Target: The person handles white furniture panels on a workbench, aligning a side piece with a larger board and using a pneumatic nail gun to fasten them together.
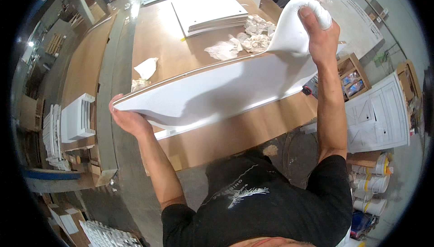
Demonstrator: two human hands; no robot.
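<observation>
A long white board (212, 93) stands tilted on its long edge across the worktable, a thin brown line along its upper edge. My left hand (129, 116) is closed around its left end, fingers behind and thumb in front. At the far right end, a soft white sheet (289, 27) bends up from the board and curls over at the top. My right hand (322, 39) grips that curl, thumb lying across it. Whether the sheet is joined to the board, I cannot tell. The right hand's other fingers are mostly hidden.
Brown paper covers the worktable (226, 143). Beyond the board lie crumpled wrapping (257, 34), a white scrap (146, 68) and a stack of white panels (208, 7). White pieces (77, 118) are stacked on the left bench; a wooden box (352, 77) and buckets (373, 182) stand right.
</observation>
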